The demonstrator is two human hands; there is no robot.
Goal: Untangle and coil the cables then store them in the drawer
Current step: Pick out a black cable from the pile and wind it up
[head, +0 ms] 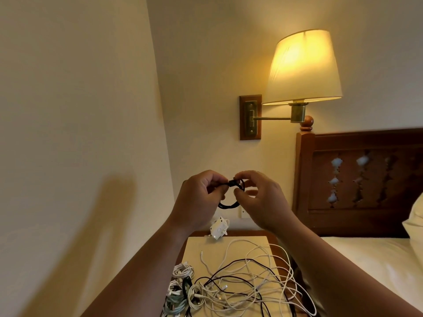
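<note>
I hold a small coiled black cable (229, 204) in the air above the bedside table (196, 248). My left hand (199, 197) grips the coil's upper left side. My right hand (258, 197) pinches its black plug end at the top. On the table below lies a loose tangle of white and black cables (251, 282). Several finished coils (180, 291), white, grey and dark, sit along the table's left edge. No drawer is in view.
A white plug adapter (218, 228) sits at the table's back edge under a wall socket. A lit wall lamp (302, 69) hangs above. A wooden headboard (357, 179) and the bed (366, 259) are on the right, a wall on the left.
</note>
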